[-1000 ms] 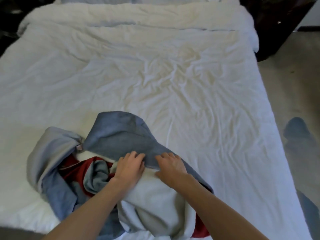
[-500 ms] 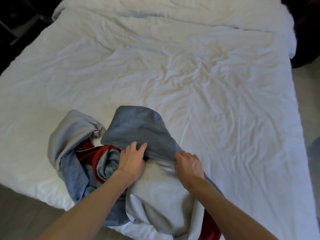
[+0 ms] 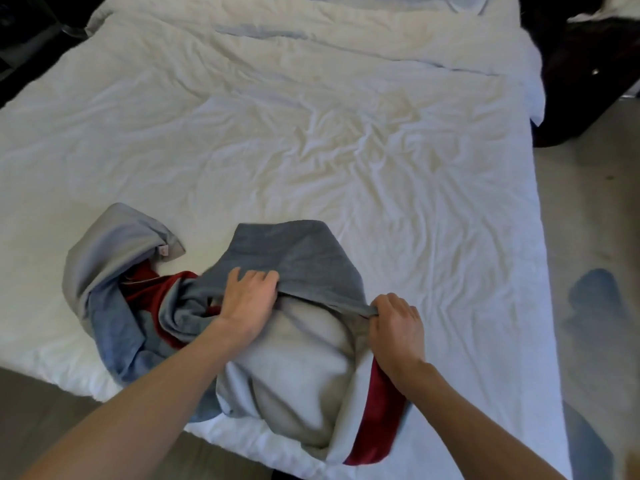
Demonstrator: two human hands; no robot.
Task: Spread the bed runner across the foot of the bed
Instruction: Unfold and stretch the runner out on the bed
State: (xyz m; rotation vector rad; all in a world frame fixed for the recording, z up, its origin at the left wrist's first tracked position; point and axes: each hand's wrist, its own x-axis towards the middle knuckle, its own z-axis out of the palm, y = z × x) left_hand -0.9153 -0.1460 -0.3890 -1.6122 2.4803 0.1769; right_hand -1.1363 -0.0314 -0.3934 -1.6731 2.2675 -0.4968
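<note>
The bed runner (image 3: 298,368), grey and blue with dark red bands, lies crumpled in a heap on the near edge of the bed (image 3: 311,140), which has a wrinkled white cover. A dark grey-blue flap of it folds back over the heap. My left hand (image 3: 250,296) grips the edge of that flap near its middle. My right hand (image 3: 394,327) pinches the same edge at its right end, just above a red band. The two hands are apart along the edge. The left part of the runner is bunched and twisted.
The white cover stretches far beyond the heap to the pillows (image 3: 346,15) at the top. Floor (image 3: 588,237) runs along the bed's right side, with dark furniture (image 3: 581,71) at the top right. The bed's near edge drops to the floor at the lower left.
My hands have moved apart along the flap's edge, the right one sliding right. The light grey underside shows wider, and the view has shifted left.
</note>
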